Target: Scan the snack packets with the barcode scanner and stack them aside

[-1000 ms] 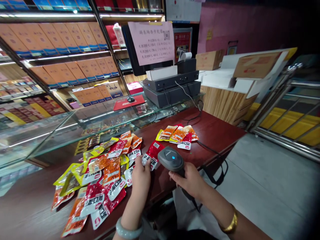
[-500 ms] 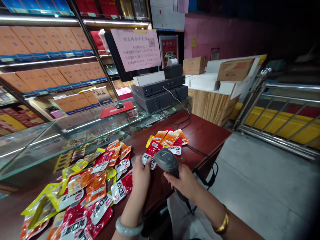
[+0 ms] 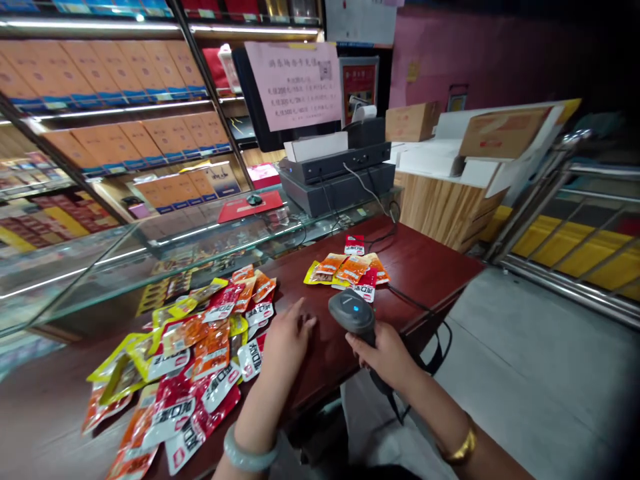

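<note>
In the head view my right hand (image 3: 390,353) is wrapped round the handle of a dark grey barcode scanner (image 3: 350,312), which has a small blue light lit on top. My left hand (image 3: 290,333) hovers over the table with its fingers apart and nothing in it. To its left lies a large heap of shiny snack packets (image 3: 210,350) in red, orange and yellow. Beyond the scanner is a smaller group of similar packets (image 3: 350,268). One red and white packet (image 3: 355,245) lies at the far side of that group.
The dark red table (image 3: 425,260) adjoins a glass display counter (image 3: 190,233). Boxy dark equipment (image 3: 335,187) and a monitor with a pink paper notice (image 3: 297,87) stand on the counter. A black cable (image 3: 415,303) runs across the table's right side. A metal railing (image 3: 565,267) is at right.
My left hand has let go of the red and white packet, which now lies beyond the smaller group. A blue light now shows on the scanner. The whole view has shifted slightly.
</note>
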Available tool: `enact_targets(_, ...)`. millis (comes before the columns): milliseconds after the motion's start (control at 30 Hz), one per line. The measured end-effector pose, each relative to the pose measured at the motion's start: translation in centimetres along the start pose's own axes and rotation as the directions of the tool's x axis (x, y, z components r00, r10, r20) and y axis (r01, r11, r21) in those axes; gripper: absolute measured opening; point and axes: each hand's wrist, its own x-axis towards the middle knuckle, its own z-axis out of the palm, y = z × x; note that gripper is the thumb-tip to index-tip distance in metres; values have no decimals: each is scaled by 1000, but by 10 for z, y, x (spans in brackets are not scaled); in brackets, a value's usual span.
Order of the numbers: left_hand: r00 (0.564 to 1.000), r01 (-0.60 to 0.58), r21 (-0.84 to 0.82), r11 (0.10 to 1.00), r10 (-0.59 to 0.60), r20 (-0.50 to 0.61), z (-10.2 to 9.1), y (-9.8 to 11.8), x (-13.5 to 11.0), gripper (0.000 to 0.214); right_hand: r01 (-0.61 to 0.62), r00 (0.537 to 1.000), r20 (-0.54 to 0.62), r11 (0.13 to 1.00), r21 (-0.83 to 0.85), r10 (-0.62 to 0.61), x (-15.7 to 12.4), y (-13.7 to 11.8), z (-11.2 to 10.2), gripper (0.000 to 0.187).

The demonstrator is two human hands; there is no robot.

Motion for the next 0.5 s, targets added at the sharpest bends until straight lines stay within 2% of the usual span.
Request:
enact_targets(100,997,71,380,922,-57,-48,-38,-20,-37,46,0,998,64,1000,-1,0,-2,-3,11,30)
enact_targets(200,990,144,589,795,-116,-85,-61,-38,-60,50,36,993,112,999,-7,-34,-4,-9,20,26)
enact_targets(300,986,155,643,750,-161,-50,-71,-47,-68,55,69,989,130,997,-19,-66,-5,-14,27,25)
enact_targets(500,980,91,614,784,-180,84,-77,-46,-64,46,88,983,162,995,-36,-82,-11,-18,30,27)
